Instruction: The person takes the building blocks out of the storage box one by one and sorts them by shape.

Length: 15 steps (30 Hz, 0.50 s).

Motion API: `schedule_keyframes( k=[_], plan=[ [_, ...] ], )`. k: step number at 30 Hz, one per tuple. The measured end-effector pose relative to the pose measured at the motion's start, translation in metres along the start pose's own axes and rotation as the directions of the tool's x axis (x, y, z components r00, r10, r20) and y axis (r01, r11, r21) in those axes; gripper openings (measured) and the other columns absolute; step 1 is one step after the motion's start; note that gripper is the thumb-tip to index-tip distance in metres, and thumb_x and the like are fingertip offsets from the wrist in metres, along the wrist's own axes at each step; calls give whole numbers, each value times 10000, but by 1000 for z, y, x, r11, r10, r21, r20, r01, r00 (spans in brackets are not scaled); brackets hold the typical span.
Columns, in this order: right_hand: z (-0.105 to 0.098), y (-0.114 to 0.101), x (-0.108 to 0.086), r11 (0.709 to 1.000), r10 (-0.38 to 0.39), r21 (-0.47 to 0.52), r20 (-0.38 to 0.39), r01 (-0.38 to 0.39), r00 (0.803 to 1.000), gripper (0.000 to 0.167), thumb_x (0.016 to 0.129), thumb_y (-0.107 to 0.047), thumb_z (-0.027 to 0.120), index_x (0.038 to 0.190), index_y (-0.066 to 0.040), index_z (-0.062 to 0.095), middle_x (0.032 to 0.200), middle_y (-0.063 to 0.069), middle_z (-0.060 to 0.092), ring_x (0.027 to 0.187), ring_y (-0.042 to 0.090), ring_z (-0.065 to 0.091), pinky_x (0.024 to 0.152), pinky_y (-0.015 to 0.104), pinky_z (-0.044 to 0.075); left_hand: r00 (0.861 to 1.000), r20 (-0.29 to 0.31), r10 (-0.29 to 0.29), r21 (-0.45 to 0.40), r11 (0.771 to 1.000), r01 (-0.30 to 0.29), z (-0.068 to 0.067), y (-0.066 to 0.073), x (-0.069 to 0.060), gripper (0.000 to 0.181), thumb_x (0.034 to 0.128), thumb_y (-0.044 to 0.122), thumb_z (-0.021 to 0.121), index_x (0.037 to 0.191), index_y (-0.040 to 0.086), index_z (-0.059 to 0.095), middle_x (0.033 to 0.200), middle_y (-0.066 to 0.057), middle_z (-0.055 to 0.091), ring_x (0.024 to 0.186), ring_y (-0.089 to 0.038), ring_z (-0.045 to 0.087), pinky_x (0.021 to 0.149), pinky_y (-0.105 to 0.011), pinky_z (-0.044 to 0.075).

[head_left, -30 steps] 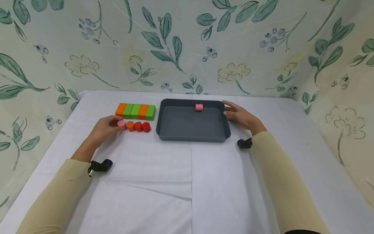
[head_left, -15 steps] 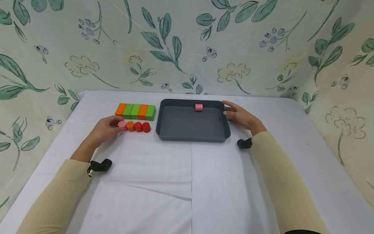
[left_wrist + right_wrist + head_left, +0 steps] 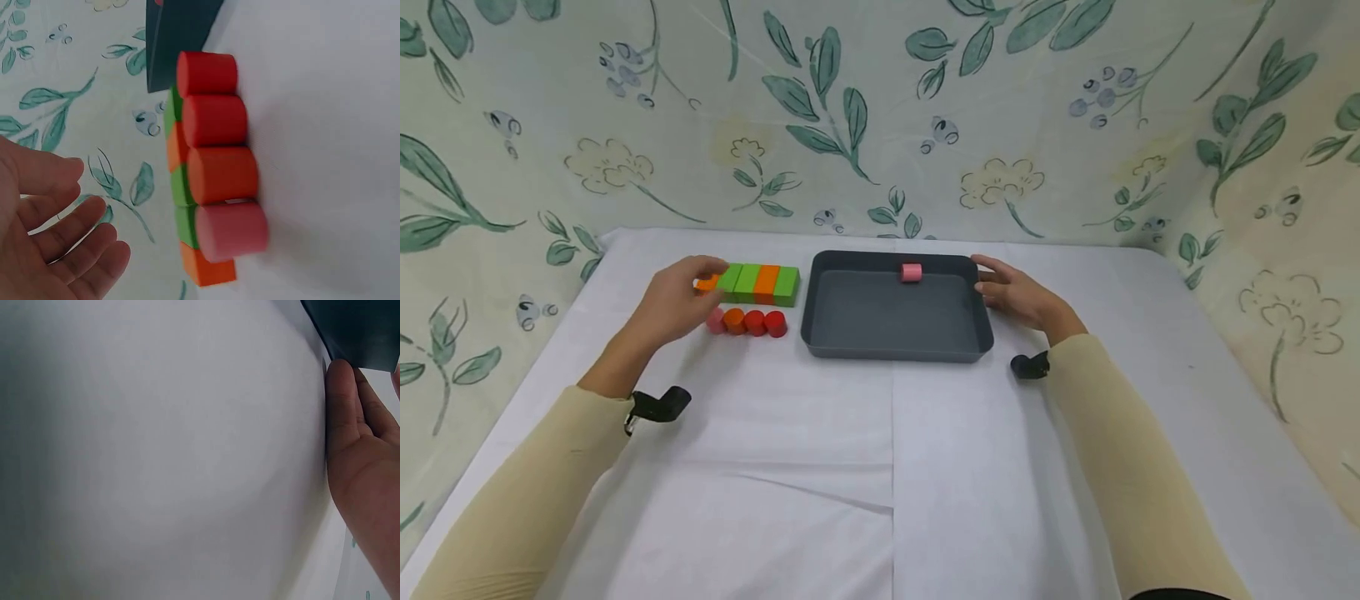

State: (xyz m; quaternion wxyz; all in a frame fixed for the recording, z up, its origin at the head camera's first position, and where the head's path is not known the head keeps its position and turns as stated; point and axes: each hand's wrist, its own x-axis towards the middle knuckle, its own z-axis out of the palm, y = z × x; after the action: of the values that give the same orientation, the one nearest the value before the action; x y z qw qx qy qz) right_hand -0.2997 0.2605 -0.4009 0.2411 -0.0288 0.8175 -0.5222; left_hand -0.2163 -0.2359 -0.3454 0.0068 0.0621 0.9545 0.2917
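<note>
My left hand (image 3: 673,300) hovers over the left end of a row of orange and green blocks (image 3: 752,283), partly hiding it. Its fingers are loosely bent with nothing between them, as the left wrist view shows. Just in front of the blocks, a pink cylinder (image 3: 231,231), an orange cylinder (image 3: 223,175) and two red cylinders (image 3: 215,120) stand side by side. My right hand (image 3: 1018,298) rests its fingertips against the right end of a dark grey tray (image 3: 895,354). Inside the tray, by its back wall, lies another pink cylinder (image 3: 911,272).
A white cloth (image 3: 820,442) covers the table, with creases in front of the tray. Behind the table hangs a leaf-patterned curtain (image 3: 700,125). The tray stands just right of the block row.
The left hand has let go of the pink cylinder at the row's left end and lifted up and back over the blocks. The right hand stays at the tray.
</note>
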Motion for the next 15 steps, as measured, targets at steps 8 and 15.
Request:
schedule_keyframes(
  k=[8,15],
  plan=[
    [0,-2,-6,1000,10,11,-4,-9,1000,685,1038,-174,471,1601,-318,110,1686,137,71,1556,353,144,1273,511,148,982,51,180,50,982,-183,2,62,30,395,971,138,541,1353,43,562,1412,-170,536,1294,-374,487,1064,-547,480],
    [-2,0,-2,1000,-14,-2,0,14,1000,676,1037,-203,487,1597,-331,131,1685,132,87,1554,337,166,1270,501,179,958,84,275,96,954,-282,12,87,50,365,966,148,552,1312,38,597,1364,-157,589,1250,-348,521,1068,-512,468]
  ],
)
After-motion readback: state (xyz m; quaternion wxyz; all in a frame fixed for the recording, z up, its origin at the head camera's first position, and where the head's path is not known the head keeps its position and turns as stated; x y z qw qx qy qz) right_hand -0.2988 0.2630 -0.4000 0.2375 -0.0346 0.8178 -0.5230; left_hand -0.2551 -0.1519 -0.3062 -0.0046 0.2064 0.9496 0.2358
